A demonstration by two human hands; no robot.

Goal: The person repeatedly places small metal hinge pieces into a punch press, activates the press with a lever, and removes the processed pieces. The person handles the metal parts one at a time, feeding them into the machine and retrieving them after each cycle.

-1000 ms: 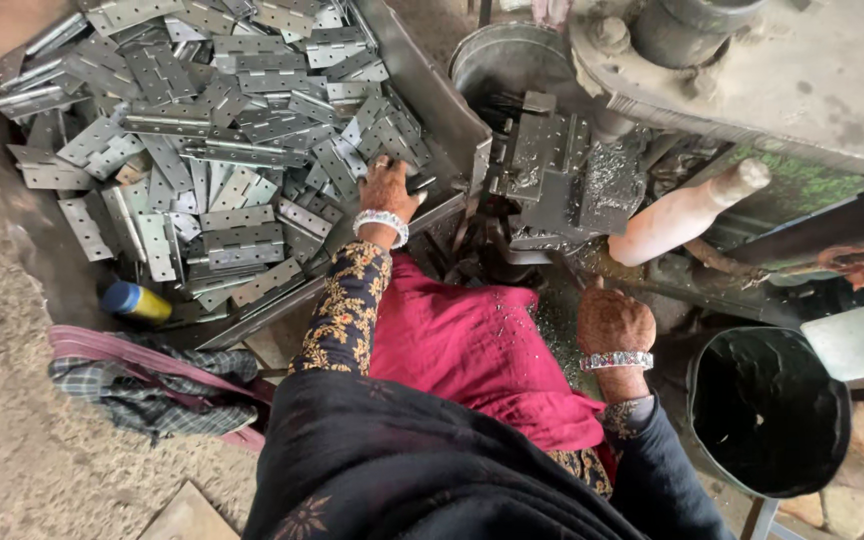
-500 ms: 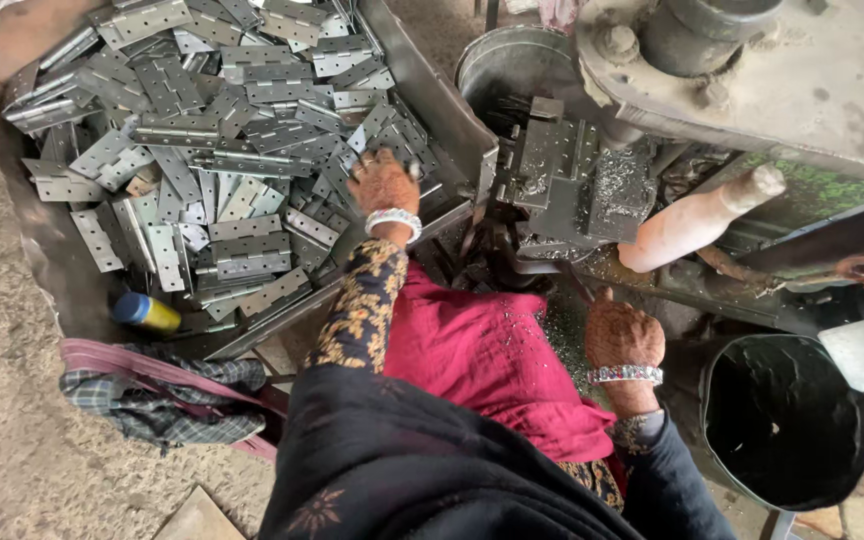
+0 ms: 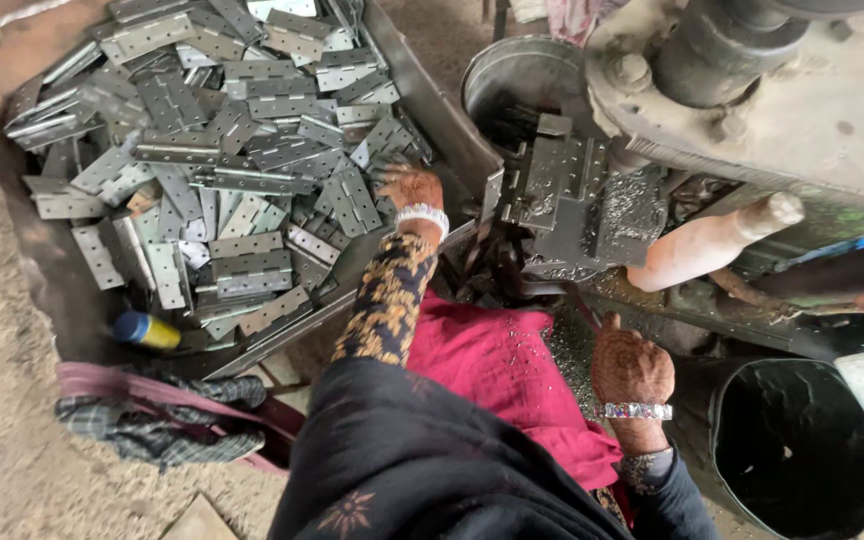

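From the head camera, the left hand [image 3: 410, 187] reaches into the wide, dented sheet-metal tray [image 3: 47, 265] and lies palm-down on the heap of flat grey steel hinges [image 3: 222, 170], fingers curled over one or two pieces at the heap's right edge; whether it has a hinge gripped I cannot tell, since the fingertips are hidden among the metal. The right hand [image 3: 630, 367] is closed in a fist around a thin dark tool handle [image 3: 586, 312] that points up toward the oily grey press die block [image 3: 580, 205], where a perforated hinge leaf sits on the fixture. A pale pink cylindrical lever [image 3: 714, 240] juts out just beside that block, and a black round bucket [image 3: 802, 462] stands near the right wrist. The risks look plain: the hinge edges are sharp and stacked loosely, so a bare-handed grab could cut the fingers or send pieces sliding over the low tray rim near the forearm. The right fist sits close under the die, so it could be pinched there. Metal chips glitter on the magenta cloth [image 3: 497, 365] over the lap, and the loose dark sleeve [image 3: 384, 300] could snag on a hinge.
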